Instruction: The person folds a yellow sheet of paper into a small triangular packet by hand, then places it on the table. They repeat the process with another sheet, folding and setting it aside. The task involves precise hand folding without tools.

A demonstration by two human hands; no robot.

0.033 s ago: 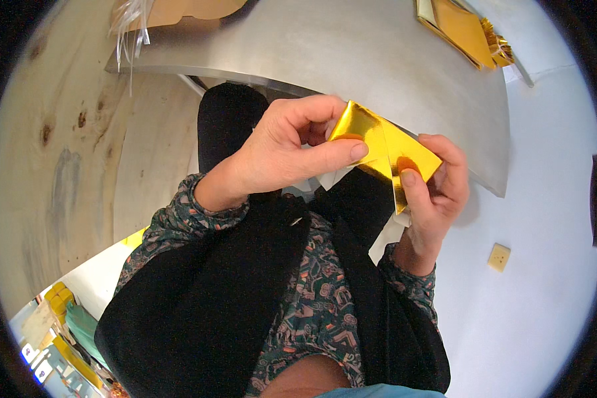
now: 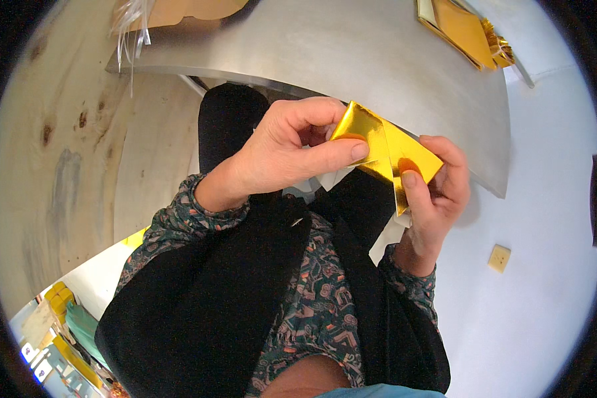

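Observation:
A shiny gold foil paper [image 2: 395, 142] is stretched between my hands above my lap, near the table's edge. It is folded, with a diagonal fold line across its face and a narrow flap pointing down at the right. My left hand [image 2: 292, 139] pinches its left end, thumb on top and the fingers partly hidden behind. On the right end, my right hand [image 2: 438, 189] presses with the thumb in front while its fingers curl behind the paper. Pale edges of paper show below the fold.
Before me curves a grey metal tabletop [image 2: 325, 53]. At its far right lie flat gold sheets [image 2: 461, 33] and a tied gold bundle [image 2: 501, 52]. Clear plastic strips [image 2: 131, 33] hang beside brown cardboard [image 2: 192, 10] at the far left. Left is a wooden board [image 2: 66, 152]; right, a wall outlet [image 2: 499, 258].

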